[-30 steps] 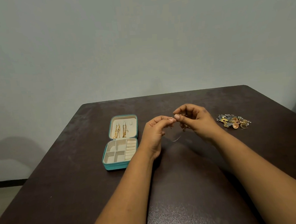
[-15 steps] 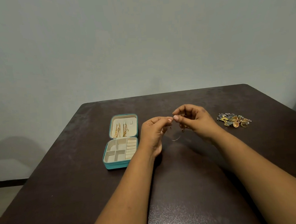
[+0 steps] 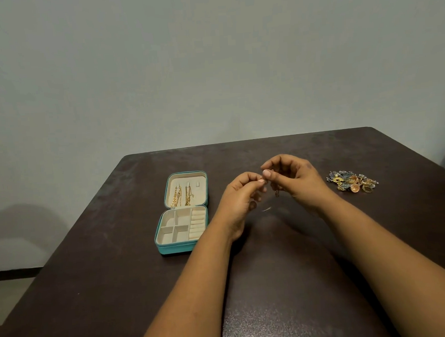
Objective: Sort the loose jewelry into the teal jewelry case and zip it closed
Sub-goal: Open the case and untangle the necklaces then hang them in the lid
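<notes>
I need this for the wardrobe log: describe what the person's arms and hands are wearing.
Nothing is worn that shows. Both forearms are bare up to the frame edge, with no sleeves or cuffs in view. The left hand and right hand carry no gloves, watch or bracelet; whether any finger bears a ring is too small to tell.

hands 2 [image 3: 239,195] | jewelry case 1 [image 3: 178,248] | hung gold chains 2 [image 3: 183,196] | loose jewelry pile 1 [image 3: 352,181] | table 1 [image 3: 93,291]

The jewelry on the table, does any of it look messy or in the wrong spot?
Yes. A jumbled heap of gold and silver jewelry lies on the dark table, far right of the open teal jewelry case, whose tray compartments look empty. Both hands, left hand and right hand, pinch one thin chain.
</notes>
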